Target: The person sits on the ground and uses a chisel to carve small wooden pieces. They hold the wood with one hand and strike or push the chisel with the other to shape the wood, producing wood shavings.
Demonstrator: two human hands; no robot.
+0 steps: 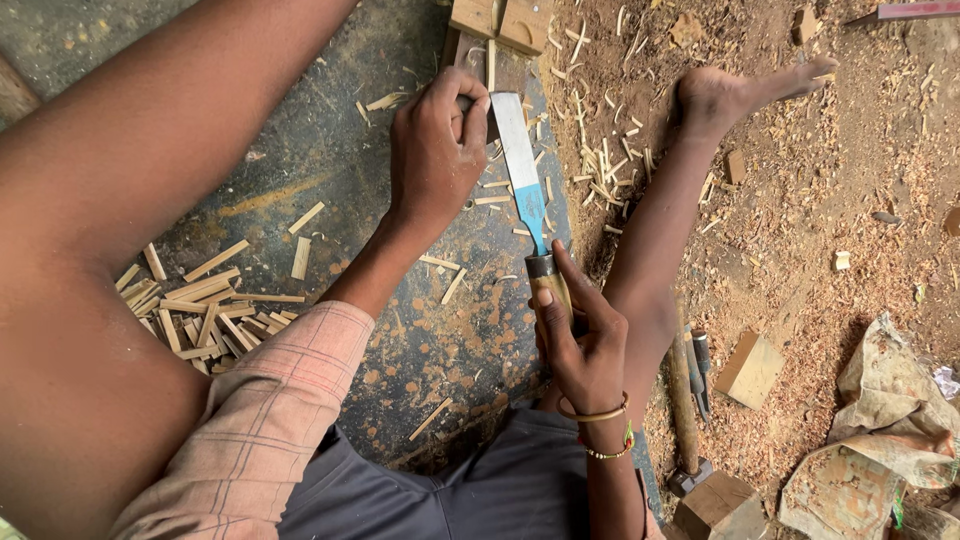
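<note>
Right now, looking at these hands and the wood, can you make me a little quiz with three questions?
1. True or false: the right hand holds the chisel by its wooden handle.
2. What does the left hand press on? A) the hammer B) a small wood piece beside the chisel blade C) the crumpled sack
3. Fill in: the pile of cut wooden sticks lies on the dark ____ .

Key:
1. True.
2. B. The hammer and the crumpled sack lie untouched on the sawdust.
3. Board; the dark board also carries loose chips.
</note>
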